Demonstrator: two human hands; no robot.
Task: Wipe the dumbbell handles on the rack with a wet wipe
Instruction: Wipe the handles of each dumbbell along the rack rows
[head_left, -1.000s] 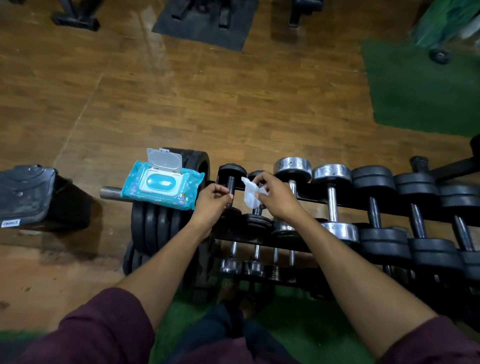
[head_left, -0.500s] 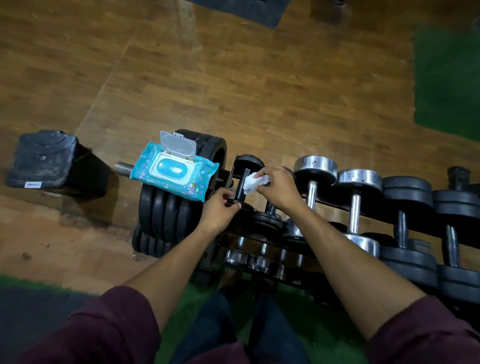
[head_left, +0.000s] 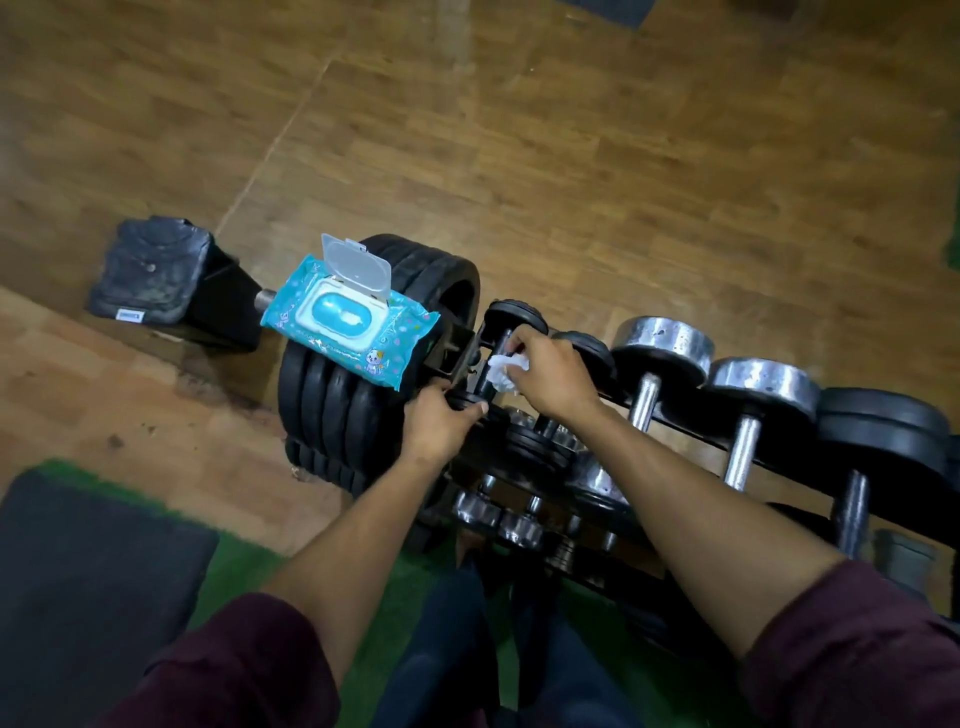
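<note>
A small black dumbbell (head_left: 511, 314) lies at the left end of the rack (head_left: 691, 428). My right hand (head_left: 550, 371) holds a crumpled white wet wipe (head_left: 501, 371) against this dumbbell's handle. My left hand (head_left: 439, 423) grips the near black end of the same dumbbell. To the right sit two chrome-headed dumbbells (head_left: 662, 345) (head_left: 761, 389) and larger black ones (head_left: 883, 431). A lower shelf holds several small chrome dumbbells (head_left: 511, 525).
A teal wet-wipe pack (head_left: 348, 325) with its lid open lies on a stack of black weight plates (head_left: 332, 410) left of the rack. A black box-like stand (head_left: 156, 273) sits further left. Wooden floor lies beyond; green turf (head_left: 244, 566) and a dark mat (head_left: 83, 577) lie near my feet.
My right hand has brought the wipe down from the air onto the leftmost dumbbell's handle. My left hand shifted from the handle to the near end. The camera tilted left and down.
</note>
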